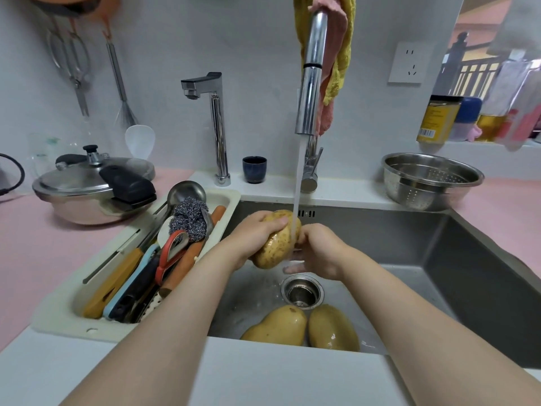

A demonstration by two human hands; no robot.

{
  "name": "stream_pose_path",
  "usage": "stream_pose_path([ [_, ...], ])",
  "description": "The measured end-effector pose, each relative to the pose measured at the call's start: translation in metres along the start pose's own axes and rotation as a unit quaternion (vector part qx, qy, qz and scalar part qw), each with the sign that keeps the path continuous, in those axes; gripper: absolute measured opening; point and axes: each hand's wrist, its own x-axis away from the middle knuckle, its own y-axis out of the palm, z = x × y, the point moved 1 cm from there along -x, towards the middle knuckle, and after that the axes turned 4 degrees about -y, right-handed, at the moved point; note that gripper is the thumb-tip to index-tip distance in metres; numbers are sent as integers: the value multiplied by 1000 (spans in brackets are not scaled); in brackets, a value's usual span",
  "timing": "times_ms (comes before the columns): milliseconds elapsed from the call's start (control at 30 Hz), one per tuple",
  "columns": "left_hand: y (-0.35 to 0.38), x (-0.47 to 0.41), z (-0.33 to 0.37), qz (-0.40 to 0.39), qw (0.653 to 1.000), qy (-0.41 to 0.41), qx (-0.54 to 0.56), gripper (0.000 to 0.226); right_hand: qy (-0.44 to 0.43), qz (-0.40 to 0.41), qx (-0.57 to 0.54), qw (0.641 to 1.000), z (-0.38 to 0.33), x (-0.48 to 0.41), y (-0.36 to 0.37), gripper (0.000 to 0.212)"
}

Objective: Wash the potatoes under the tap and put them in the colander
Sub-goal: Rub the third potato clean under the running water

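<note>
A pink worktop (44, 253) runs round a steel sink (439, 259) set against a pale wall, and the tap (311, 83) above the hands is running.

The left hand (254, 232) grips one potato (276, 244) with its thumb across the top. The right hand (319, 250) cups the potato's other side, its fingers bent under it, right in the stream. Two more potatoes (278, 325) lie below the hands on the sink floor, nearer the person than the drain (302, 291), and they look wet. The colander (409, 194) sits well off to the right of the right hand, up on the worktop, with nothing visible in it.

The likeliest trouble is a slip. The skin is wet and the potato is large for either hand alone, so rubbing it or passing it to one hand could send it down onto the two below or onto the drain. The carry to the colander crosses the sink edge, where a loose hold would drop the potato on the worktop. Water glancing off the potato could also splash the utensil tray (58, 312) to the left of the left hand.
</note>
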Motion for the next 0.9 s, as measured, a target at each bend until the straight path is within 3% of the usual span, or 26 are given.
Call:
stream_pose_path([
  [167, -9, 1, -4, 20, 991, -32, -130, 38, 123, -68, 42, 989, 12, -4, 8, 38],
  [333, -5, -1, -10, -28, 978, -73, -195, 46, 220, -90, 213, 948, 31, -2, -12, 33],
  [467, -1, -4, -13, -51, 973, -94, -205, 52, 195, -93, 383, 898, 43, -7, -20, 19],
  [533, -2, -5, -13, -46, 973, -92, -208, 55, 162, -101, 456, 869, 44, -10, -18, 25],
  [633, -3, -4, -13, -44, 971, -92, -215, 55, 186, -98, 480, 852, 48, -14, -16, 35],
  [700, -3, -3, -14, -51, 970, -93, -220, 55, 219, -80, 484, 843, 51, -19, -18, 30],
  [800, -3, -3, -15, -59, 969, -95, -222, 55, 246, -57, 550, 796, 55, -24, -23, 28],
  [900, -2, -3, -14, -55, 969, -92, -223, 56, 192, -28, 503, 842, 57, -26, -27, 54],
])
